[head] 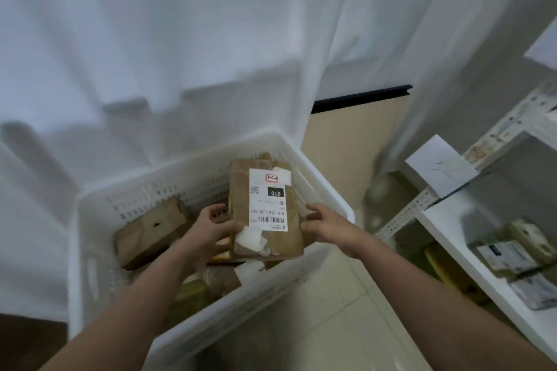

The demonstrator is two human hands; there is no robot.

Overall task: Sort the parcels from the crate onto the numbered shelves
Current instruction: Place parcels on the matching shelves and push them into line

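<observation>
Over the white perforated crate [99, 250] I hold a flat brown parcel [241, 208] with a white shipping label reading 010 and a small red-framed handwritten tag. My left hand [212, 227] grips its left edge, thumb on the front. My right hand [324, 224] grips its right edge. Inside the crate lies another brown parcel [150, 232] at the left, and several more sit under my arms, partly hidden.
A white metal shelf unit [470, 241] stands at the right, with several labelled parcels [512, 253] on one shelf and a white paper sheet [440, 164] clipped to its post. White curtains [180, 39] hang behind the crate. Beige tiled floor [340, 310] lies between crate and shelves.
</observation>
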